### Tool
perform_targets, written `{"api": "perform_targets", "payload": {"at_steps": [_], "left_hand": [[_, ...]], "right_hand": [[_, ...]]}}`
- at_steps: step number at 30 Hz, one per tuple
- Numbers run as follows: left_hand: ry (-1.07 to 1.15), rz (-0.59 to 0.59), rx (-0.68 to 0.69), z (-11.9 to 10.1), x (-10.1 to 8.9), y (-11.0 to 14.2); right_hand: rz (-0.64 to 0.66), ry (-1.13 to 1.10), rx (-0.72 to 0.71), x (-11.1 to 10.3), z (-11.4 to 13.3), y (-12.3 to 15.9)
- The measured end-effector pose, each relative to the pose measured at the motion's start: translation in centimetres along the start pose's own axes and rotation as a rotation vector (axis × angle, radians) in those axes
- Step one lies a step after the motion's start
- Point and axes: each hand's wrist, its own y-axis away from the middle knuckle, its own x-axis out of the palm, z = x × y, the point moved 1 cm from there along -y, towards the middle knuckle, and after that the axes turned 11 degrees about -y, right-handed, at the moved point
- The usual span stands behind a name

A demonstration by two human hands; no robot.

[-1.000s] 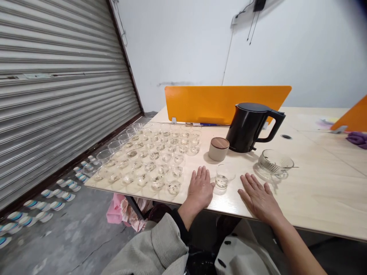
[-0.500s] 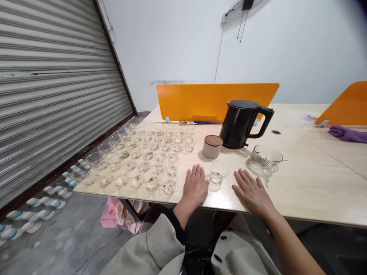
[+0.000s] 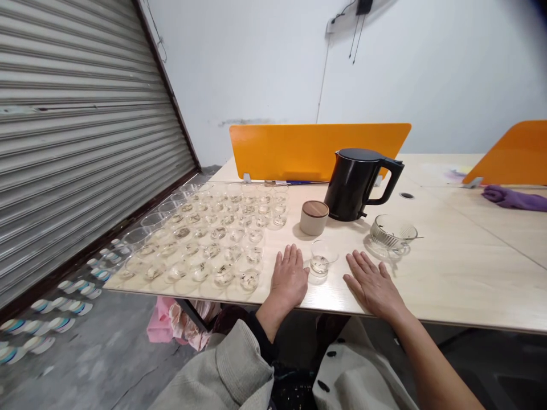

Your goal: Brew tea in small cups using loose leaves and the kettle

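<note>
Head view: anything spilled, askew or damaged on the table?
Nothing stands out: no spill or breakage visible. The kettle and lidded jar stand upright, as does the lone glass between the flat left hand and right hand.

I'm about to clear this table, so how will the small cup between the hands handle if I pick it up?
The cup looks like clear, thin-walled material, so it is probably stiff and light but easily damaged. Its smooth sides may be slippery. Its mouth flares above a narrower base, so a knock might tip it.
</note>
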Motion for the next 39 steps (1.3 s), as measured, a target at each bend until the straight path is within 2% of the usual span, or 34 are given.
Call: {"api": "perform_targets", "payload": {"at_steps": [24,32,39], "left_hand": [[0.008,-0.018,-0.002,0.0,0.12,0.09],[0.018,0.008,0.003,0.04,0.15,-0.05],[0.005,-0.009,0.005,0.06,0.01,0.06]], "right_hand": [[-0.036,0.006,-0.027,0.33,-0.44,-0.06],[0.007,0.007,-0.002,0.0,-0.18,-0.15],[-0.042,0.007,-0.023,0.32,-0.41,-0.16]]}}
